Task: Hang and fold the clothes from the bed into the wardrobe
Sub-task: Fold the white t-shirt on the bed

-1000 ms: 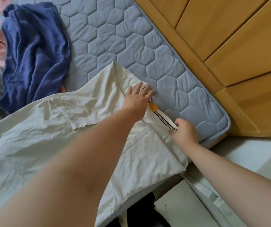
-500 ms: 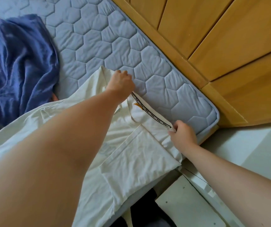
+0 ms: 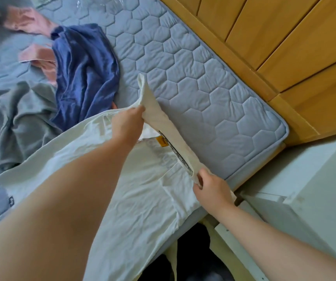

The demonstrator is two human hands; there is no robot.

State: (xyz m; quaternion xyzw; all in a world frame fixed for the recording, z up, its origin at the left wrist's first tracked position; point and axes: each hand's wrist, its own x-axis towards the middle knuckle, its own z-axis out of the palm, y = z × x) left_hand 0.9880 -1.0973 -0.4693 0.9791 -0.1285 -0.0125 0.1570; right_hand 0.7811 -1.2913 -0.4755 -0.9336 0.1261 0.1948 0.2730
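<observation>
A cream-white shirt point(image 3: 134, 199) lies spread over the near corner of the bed point(image 3: 193, 78), its hem hanging off the edge. My left hand point(image 3: 127, 123) grips the collar band at its far end and lifts it off the mattress. My right hand point(image 3: 211, 189) pinches the near end of the same collar by the bed's edge. Between my hands the collar is pulled taut, showing a printed neck tape and a yellow label point(image 3: 161, 141).
A blue garment point(image 3: 86, 74), a grey one point(image 3: 19, 116) and a pink one point(image 3: 39, 55) lie heaped on the mattress to the left. Wooden panels point(image 3: 274, 37) run along the bed's far side. White furniture point(image 3: 305, 189) stands at the right by the bed's corner.
My left hand went from pressing flat on the shirt to gripping the collar and raising it. The collar now stretches between both hands. The view has swung to show more of the bed.
</observation>
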